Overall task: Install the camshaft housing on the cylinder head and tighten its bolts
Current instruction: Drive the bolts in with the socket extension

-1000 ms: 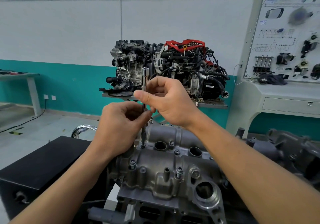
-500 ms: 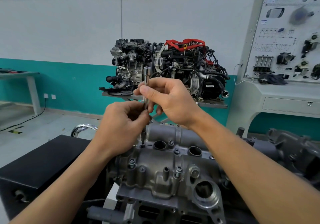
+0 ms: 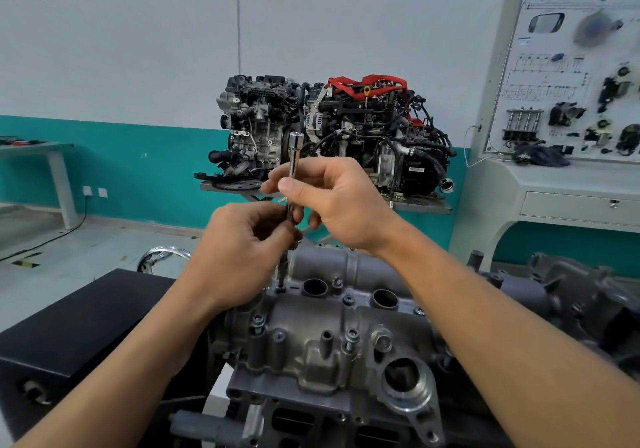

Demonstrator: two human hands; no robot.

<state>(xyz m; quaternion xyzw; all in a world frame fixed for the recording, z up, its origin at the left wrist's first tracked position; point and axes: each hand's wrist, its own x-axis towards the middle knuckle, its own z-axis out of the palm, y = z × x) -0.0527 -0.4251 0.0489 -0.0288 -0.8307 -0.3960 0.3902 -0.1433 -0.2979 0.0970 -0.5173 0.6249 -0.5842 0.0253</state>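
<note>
Housing: camshaft housing [image 3: 311, 354] sits on the cylinder head [image 3: 287, 421], lower centre of frame. It looks seated flat. The near bolts [image 3: 351, 336] stand proud, so judged not yet run home.
Bolt in work: far-left bolt [image 3: 280, 289], just beside a round bore. The tip of the chrome extension bar [image 3: 293, 163] is on its head.
Bar: near upright, slight tilt. The top drive end is free with no ratchet fitted, so this is probably a hand run-down before final tightening.
Left hand: left hand [image 3: 239, 250] is curled round the lower shaft, above the bolt. It probably keeps the tip centred.
Right hand: right hand [image 3: 332, 201] pinches the mid shaft, thumb against fingertips, which looks like a grip for spinning it.
Support: whatever carries the head is hidden. Black case [image 3: 86, 326] at lower left is beside it; cannot tell if they touch.
Room: training workshop. Display engine [image 3: 329, 136] is on a stand at centre rear, training panel [image 3: 571, 77] at upper right, table [image 3: 34, 146] at far left. White-over-teal wall [image 3: 121, 66], grey floor [image 3: 86, 250].
</note>
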